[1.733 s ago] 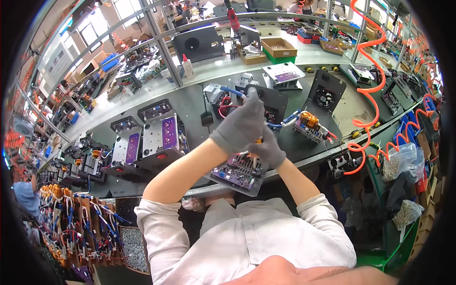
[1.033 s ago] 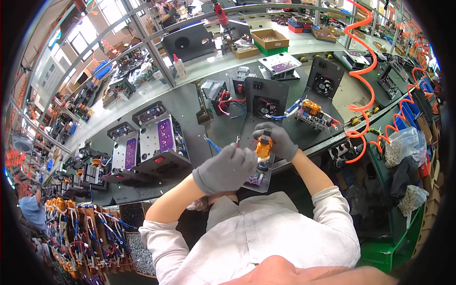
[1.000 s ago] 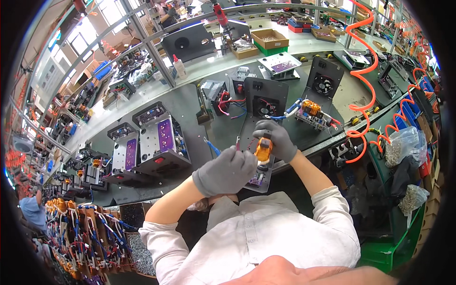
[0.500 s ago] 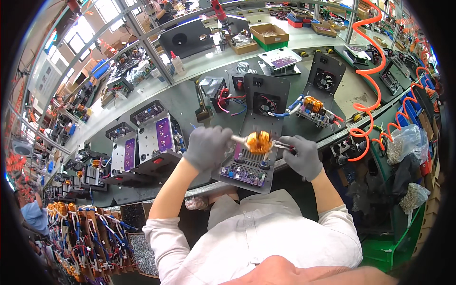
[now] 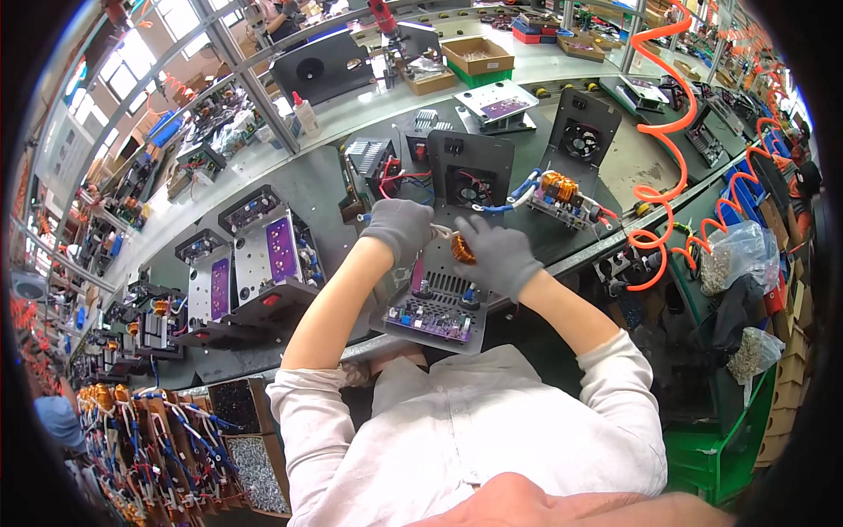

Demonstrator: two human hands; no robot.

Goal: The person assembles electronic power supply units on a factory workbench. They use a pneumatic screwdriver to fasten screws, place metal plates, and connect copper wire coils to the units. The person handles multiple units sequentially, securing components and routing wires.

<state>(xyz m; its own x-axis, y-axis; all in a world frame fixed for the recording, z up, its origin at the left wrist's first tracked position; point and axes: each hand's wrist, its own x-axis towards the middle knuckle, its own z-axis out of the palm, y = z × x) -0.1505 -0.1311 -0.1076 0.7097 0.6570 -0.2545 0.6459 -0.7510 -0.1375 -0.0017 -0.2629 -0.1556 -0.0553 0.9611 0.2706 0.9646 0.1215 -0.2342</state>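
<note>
— Since the earlier frame both hands have come closer together and a little higher over the bench; before, they were spread apart with the coil stretched between them.

— What do the hands hold now?

— Left hand point(image 5: 399, 227), in a grey glove, is closed around a light lead that runs to the copper coil point(image 5: 463, 249). Right hand point(image 5: 498, 256), also in a grey glove, is curled against the coil from the right side, with fingers on it. So both are gripping, not open.

— Where is the coil?

— It is lifted between the two hands, just above the purple circuit board point(image 5: 436, 303), which lies on a grey plate at the near edge of the workbench point(image 5: 325, 189). I cannot tell if it touches the board.

— And packages or labels around?

— At the far side stands a brown cardboard box point(image 5: 477, 54) on a green tray, rectangular and open at the top. Left of it there is a small white bottle point(image 5: 306, 112) with a red cap. At the right edge lie clear plastic bags point(image 5: 736, 255) with small metal parts inside. An orange coiled hose point(image 5: 665, 145) hangs down there. At the lower left, black bins point(image 5: 250, 448) hold screws. Purple flat panels point(image 5: 283, 249) sit on the grey units at the left.
</note>
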